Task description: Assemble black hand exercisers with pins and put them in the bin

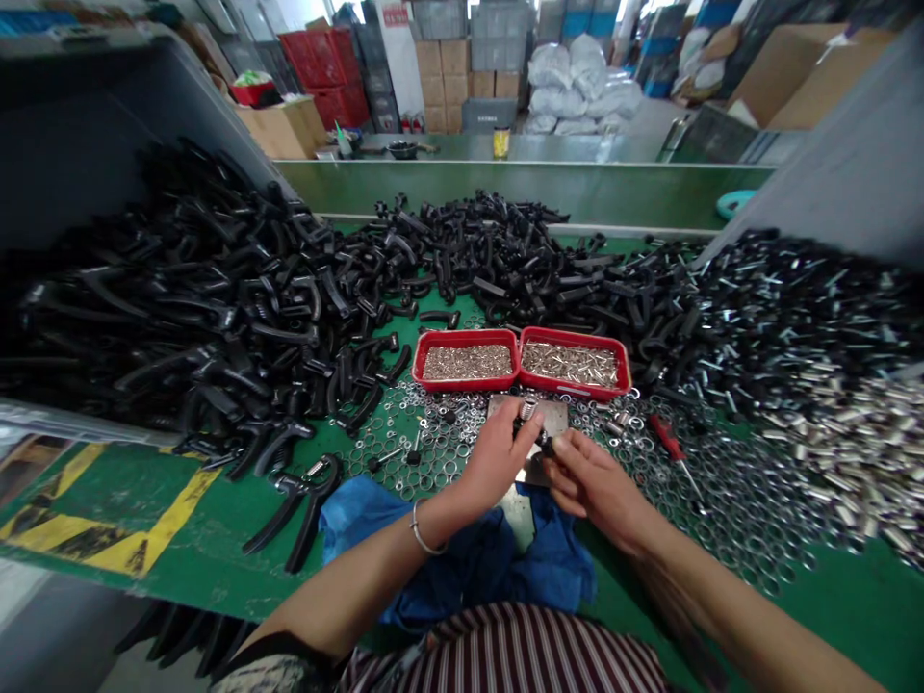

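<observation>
My left hand (500,450) is closed around a small part with a ribbed metal spring (529,410) showing above the thumb. Close beside it, my right hand (593,483) pinches a small black knob (547,448) between thumb and fingertips. The two pieces meet or nearly meet, and the fingers cover much of them. Beneath the hands lies a metal plate (554,416). A blue cloth (454,553) is spread in front of my body. To the left rests a black spring clamp-like tool (312,500) with two handles and a metal spring.
Two red trays (466,389) of tiny metal pins stand just beyond the hands. Black handles (289,289) are heaped left and behind. Metal rings (751,510), a red screwdriver (668,438), black-headed bolts (794,298) and silver sleeves (859,443) cover the right side.
</observation>
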A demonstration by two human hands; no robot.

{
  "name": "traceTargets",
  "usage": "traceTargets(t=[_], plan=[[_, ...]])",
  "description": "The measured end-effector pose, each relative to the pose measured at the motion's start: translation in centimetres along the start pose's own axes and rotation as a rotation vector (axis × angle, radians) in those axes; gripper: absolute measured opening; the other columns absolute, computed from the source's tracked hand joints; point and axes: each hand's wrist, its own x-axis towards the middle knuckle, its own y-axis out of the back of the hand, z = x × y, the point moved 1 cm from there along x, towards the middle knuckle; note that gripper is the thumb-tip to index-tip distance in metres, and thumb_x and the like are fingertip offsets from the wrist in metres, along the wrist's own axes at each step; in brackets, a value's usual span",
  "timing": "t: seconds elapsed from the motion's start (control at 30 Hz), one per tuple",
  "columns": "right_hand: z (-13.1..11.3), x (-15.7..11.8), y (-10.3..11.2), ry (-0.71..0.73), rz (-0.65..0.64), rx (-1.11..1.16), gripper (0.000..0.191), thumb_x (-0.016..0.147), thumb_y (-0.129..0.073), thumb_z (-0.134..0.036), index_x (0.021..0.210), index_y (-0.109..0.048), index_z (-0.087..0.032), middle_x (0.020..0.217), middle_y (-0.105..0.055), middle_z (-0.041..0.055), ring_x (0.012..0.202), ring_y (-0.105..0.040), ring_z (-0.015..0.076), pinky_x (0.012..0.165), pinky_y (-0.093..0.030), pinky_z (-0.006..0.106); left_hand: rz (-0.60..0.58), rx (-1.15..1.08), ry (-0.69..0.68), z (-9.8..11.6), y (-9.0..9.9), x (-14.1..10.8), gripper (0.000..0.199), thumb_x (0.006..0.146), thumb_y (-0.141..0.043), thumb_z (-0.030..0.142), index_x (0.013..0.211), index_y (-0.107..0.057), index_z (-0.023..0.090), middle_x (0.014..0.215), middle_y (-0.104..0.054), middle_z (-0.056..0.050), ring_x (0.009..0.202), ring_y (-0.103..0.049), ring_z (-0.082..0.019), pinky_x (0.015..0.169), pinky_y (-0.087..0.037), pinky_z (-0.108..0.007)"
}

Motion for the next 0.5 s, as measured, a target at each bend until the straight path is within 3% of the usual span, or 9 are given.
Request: traceTargets(t=[0.1,0.17,0.23,0.3,0.4,0.5], plan=[[0.4,0.2,0.3,0.043,0.048,-0.122,0.028,0.098,-0.049,-0.048,0.087,-0.039,-0.024,0.066,-0.046,-0.0069,0.043,-0.033,0.0069,0.037,-0.026,0.02,-0.003,0.009,-0.008,-0.4,0.1,0.1,0.021,0.099,-0.045,0.038,0.086,-0.046,0.021,0.082,-0.054,0.0,0.08,-0.051,-0.016,0.075,-0.039,-0.029],[0.6,0.4,0.9,0.197,0.13,-0.344,0.026,0.095,-0.054,-0.048,0.092,-0.044,-0.025,0.075,-0.054,-0.0025,0.052,-0.047,0.0107,0.043,-0.038,0.024,-0.017,-0.02,0.0,-0.2,0.3,0.1,0.021,0.099,-0.045,0.038,0.088,-0.047,0.021,0.083,-0.054,0.0,0.08,-0.051,-0.016,0.075,-0.039,-0.028],[0.6,0.4,1.4,0.386,0.202,-0.565,0.03,0.088,-0.064,-0.049,0.096,-0.05,-0.024,0.088,-0.059,0.0036,0.072,-0.058,0.0172,0.059,-0.049,0.03,-0.045,-0.064,0.04,0.1,0.6,0.0,0.02,0.099,-0.046,0.038,0.089,-0.048,0.02,0.083,-0.055,0.0,0.079,-0.052,-0.016,0.074,-0.04,-0.028],[0.5,0.5,1.5,0.438,0.208,-0.614,0.032,0.085,-0.067,-0.049,0.095,-0.051,-0.024,0.087,-0.059,0.0045,0.077,-0.059,0.0191,0.065,-0.05,0.032,-0.062,-0.067,0.07,0.4,0.8,0.0,0.02,0.099,-0.046,0.038,0.09,-0.049,0.02,0.082,-0.055,0.001,0.077,-0.052,-0.015,0.073,-0.04,-0.028],[0.3,0.6,0.7,0.163,0.066,-0.282,0.031,0.093,-0.054,-0.054,0.09,-0.044,-0.024,0.069,-0.048,-0.0043,0.049,-0.043,0.0104,0.043,-0.038,0.023,-0.069,-0.001,0.011,0.2,0.8,0.0,0.02,0.098,-0.047,0.038,0.09,-0.049,0.02,0.083,-0.055,0.0,0.079,-0.052,-0.016,0.075,-0.04,-0.028],[0.3,0.6,-0.3,-0.04,-0.034,-0.054,0.036,0.095,-0.047,-0.059,0.088,-0.042,-0.024,0.067,-0.048,-0.0062,0.042,-0.035,0.0065,0.035,-0.029,0.019,-0.06,0.012,-0.04,-0.5,0.8,0.0,0.02,0.099,-0.046,0.038,0.091,-0.051,0.02,0.084,-0.057,-0.001,0.081,-0.053,-0.017,0.077,-0.041,-0.029]])
